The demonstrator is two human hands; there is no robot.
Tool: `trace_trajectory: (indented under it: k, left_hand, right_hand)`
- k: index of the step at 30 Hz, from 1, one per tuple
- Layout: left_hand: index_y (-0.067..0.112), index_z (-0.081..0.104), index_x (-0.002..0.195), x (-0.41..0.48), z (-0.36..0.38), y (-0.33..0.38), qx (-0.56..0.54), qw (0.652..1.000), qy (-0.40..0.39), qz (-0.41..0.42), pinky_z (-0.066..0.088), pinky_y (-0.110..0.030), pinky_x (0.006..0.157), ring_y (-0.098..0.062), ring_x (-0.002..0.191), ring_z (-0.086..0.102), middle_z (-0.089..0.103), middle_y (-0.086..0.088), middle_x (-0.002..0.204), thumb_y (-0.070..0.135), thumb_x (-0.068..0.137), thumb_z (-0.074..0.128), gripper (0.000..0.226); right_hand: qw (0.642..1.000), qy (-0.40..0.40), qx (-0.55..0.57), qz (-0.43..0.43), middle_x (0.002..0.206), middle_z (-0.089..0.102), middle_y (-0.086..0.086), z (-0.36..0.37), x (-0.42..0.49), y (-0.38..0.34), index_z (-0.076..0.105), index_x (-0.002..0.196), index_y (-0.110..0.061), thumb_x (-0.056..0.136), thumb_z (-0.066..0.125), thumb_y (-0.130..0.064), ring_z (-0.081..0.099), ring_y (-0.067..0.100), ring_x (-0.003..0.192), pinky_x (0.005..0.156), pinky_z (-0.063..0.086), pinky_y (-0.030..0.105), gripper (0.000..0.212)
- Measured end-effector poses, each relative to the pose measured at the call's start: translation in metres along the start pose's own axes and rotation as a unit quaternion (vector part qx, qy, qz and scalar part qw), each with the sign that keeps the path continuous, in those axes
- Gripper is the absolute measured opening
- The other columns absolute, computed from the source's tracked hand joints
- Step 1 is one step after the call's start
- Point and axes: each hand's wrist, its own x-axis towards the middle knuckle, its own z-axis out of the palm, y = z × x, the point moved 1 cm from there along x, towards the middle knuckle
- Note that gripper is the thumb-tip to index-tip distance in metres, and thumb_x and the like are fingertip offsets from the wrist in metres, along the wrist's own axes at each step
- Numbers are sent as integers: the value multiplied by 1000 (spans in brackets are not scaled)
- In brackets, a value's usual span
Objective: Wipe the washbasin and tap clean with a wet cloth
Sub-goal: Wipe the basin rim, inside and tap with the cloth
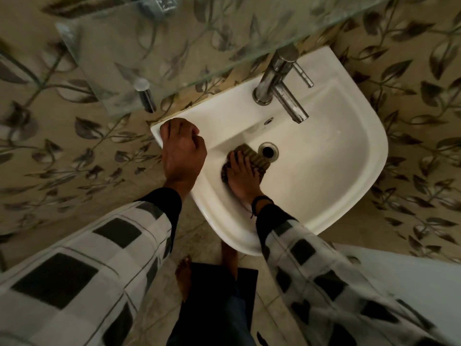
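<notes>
Right hand (243, 177), fingers flat, presses striped cloth (252, 156) onto washbasin (324, 171) floor, touching the drain (268, 151). Chrome tap (282, 88) lies beyond, right hand nearer. Left hand (183, 148) curls over the rim.

Black-and-white checked sleeves (74, 270) with black cuffs, dark cord at right wrist (259, 203), dark trousers (212, 308), bare feet (183, 275)
</notes>
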Motion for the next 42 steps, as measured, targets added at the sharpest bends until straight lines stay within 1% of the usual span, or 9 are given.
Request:
trace_trajectory:
  k: [4,11,16,18,22,25,32,38,42]
  left_hand:
    - [4,64,91,1,0,0,5,1000,-2,3,34,-35,96,-35,107,51,61,-14,102,4,80,55,14]
    - [3,63,88,1,2,-1,0,1000,5,3,36,-37,93,-36,104,50,60,-15,99,3,78,54,13]
    - [4,62,87,1,4,-3,-7,1000,3,5,36,-36,93,-35,104,51,60,-14,99,3,77,55,12]
    - [5,62,88,1,4,-3,-4,1000,3,2,35,-36,94,-35,105,50,60,-13,100,4,78,55,13]
    - [5,63,88,2,6,-3,5,1000,6,5,36,-38,94,-34,104,50,60,-13,100,7,79,53,13]
    - [5,62,88,2,7,-5,10,1000,7,6,36,-37,94,-35,103,51,60,-13,99,7,79,53,13]
    - [5,63,89,2,4,-4,6,1000,-5,-1,35,-36,95,-35,106,50,60,-13,101,6,78,54,14]
    - [5,64,89,3,4,-3,8,1000,-5,-4,36,-36,95,-35,106,51,61,-13,100,6,78,54,15]
    - [5,63,88,2,4,-3,2,1000,-2,-2,36,-36,95,-35,105,51,61,-12,99,6,77,54,14]
  right_hand:
    - [990,-28,-6,-139,164,12,-7,-2,-25,22,19,155,-34,106,29,-32,11,17,151,120,14,44,50]
    - [998,19,-63,-8,165,2,-7,-13,3,27,7,156,-37,104,25,-35,1,21,152,118,9,53,54]
    - [992,7,15,-124,163,15,-9,7,-23,11,20,153,-42,105,25,-36,13,16,151,120,12,45,49]
    - [987,12,-19,-157,163,19,-6,-4,-22,30,25,153,-38,105,31,-32,17,17,150,121,17,42,49]
    - [993,35,-98,-47,165,3,-9,-26,6,54,7,156,-37,105,27,-37,6,19,152,118,11,48,55]
    - [997,51,-44,45,165,-4,-9,-18,17,29,2,156,-36,104,22,-40,-3,17,152,120,1,51,56]
    - [994,15,-80,-77,164,1,-13,-7,-9,31,4,155,-40,105,21,-41,2,15,152,120,6,48,53]
    - [995,62,-38,74,165,-8,-7,-22,24,25,1,157,-30,104,21,-41,-5,17,152,122,-1,50,58]
    - [999,46,6,28,165,-2,-7,5,-1,1,5,157,-31,104,20,-42,-2,17,152,121,2,50,56]
